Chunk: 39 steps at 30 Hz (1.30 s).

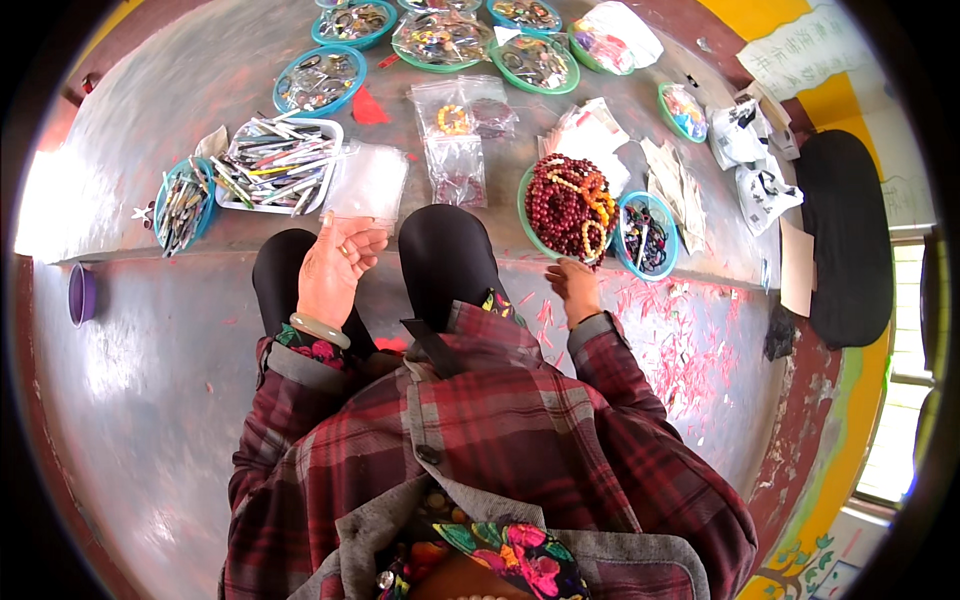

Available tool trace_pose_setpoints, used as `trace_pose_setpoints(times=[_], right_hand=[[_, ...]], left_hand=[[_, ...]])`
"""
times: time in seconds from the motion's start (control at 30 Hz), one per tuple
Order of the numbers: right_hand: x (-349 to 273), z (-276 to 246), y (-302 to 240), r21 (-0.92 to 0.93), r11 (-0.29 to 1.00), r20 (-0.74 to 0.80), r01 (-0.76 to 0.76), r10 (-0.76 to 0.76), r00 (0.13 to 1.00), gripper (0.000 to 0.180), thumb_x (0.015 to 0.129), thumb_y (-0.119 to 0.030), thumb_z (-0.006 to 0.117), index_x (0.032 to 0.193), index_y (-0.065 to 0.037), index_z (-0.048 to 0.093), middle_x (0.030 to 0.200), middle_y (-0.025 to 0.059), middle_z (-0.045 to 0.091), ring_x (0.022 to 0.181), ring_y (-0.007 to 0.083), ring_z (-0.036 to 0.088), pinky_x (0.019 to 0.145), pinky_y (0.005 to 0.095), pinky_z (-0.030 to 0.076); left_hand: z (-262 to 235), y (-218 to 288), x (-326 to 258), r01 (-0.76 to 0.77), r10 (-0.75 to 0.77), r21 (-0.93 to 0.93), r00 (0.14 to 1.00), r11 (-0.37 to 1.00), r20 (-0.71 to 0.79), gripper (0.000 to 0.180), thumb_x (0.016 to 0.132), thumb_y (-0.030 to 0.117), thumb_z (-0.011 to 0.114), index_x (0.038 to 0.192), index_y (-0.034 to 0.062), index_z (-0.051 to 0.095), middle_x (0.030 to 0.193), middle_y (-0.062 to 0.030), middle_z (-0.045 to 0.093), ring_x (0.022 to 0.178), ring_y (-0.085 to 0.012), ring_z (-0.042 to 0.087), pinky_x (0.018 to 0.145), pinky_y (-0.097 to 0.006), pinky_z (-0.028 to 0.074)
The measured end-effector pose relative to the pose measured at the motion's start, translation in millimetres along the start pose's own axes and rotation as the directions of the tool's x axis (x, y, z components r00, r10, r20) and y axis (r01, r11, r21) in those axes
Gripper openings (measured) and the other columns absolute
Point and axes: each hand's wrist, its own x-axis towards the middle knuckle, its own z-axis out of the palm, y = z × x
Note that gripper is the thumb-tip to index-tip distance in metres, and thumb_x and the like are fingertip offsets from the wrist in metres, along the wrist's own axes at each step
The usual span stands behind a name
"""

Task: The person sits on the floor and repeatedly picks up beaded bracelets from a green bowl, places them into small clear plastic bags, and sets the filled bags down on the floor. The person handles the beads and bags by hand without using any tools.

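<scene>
My left hand, with a bangle at the wrist, pinches the near edge of clear plastic bags between thumb and curled fingers. Beyond it stands a white tray full of pens. My right hand is at the near rim of a green basket, which is heaped with dark red bead bracelets and some yellow ones. Its fingers are curled against the beads; whatever they hold is hidden. Just right of it sits a blue basket of dark small items. Packed bags with bead bracelets lie between my hands.
Several baskets of bagged trinkets stand at the far side. A blue basket of pens is at the left. Papers and white plastic bags lie to the right. Red scraps litter the floor; a purple cup is far left.
</scene>
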Motion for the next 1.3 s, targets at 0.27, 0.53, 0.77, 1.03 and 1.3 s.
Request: trace_pose_setpoints(times=[0.27,0.53,0.77,1.03,1.3], right_hand=[[18,-103,-15,0.22,0.955,-0.277,0.201,-0.136,0.951,0.015,0.088,-0.016,0.054,0.098,-0.005,0.059,0.084,0.0073,0.064,0.073,0.0177,0.062,0.062,0.0272,0.047],[64,-90,-73,0.191,0.926,-0.208,0.324,-0.285,0.936,0.017,0.084,-0.012,0.056,0.097,-0.001,0.061,0.081,0.0083,0.064,0.066,0.017,0.061,0.056,0.0261,0.044],[152,-41,-139,-0.445,0.738,0.008,0.508,-0.564,0.826,0.022,0.08,-0.017,0.058,0.089,0.001,0.066,0.076,0.0107,0.067,0.067,0.0155,0.062,0.055,0.0268,0.045],[247,23,-157,-0.946,0.235,0.081,0.225,-0.5,0.862,0.041,0.07,-0.041,0.06,0.086,-0.004,0.07,0.087,0.0188,0.066,0.084,0.0351,0.063,0.076,0.0432,0.048],[246,88,-172,-0.986,0.144,-0.132,-0.087,-0.336,0.933,0.046,0.075,-0.046,0.061,0.106,-0.013,0.068,0.117,0.0084,0.062,0.122,0.0289,0.044,0.101,0.0458,0.031]], left_hand=[[0,-9,-3,0.018,-0.018,0.057,1.0,0.998,0.011,0.047,0.098,0.039,0.036,0.112,-0.0015,0.055,0.101,-0.0118,0.064,0.093,-0.0184,0.059,0.08,-0.03,0.043],[1,-15,1,0.065,-0.063,0.117,0.998,0.991,-0.023,0.041,0.097,0.033,0.039,0.112,-0.0025,0.055,0.101,-0.0147,0.064,0.092,-0.02,0.06,0.079,-0.031,0.044],[15,-14,9,0.112,-0.103,0.154,0.993,0.982,-0.066,0.04,0.096,0.033,0.044,0.108,-0.0022,0.058,0.095,-0.0124,0.066,0.086,-0.0172,0.061,0.074,-0.028,0.044],[24,-14,24,0.183,-0.164,0.233,0.981,0.955,-0.1,0.035,0.096,0.029,0.045,0.105,-0.0013,0.06,0.094,-0.0117,0.067,0.083,-0.0154,0.06,0.073,-0.028,0.044],[27,-7,28,0.217,-0.208,0.169,0.975,0.961,-0.075,0.033,0.095,0.026,0.047,0.107,-0.0018,0.06,0.095,-0.0124,0.067,0.087,-0.0161,0.061,0.077,-0.028,0.045]])
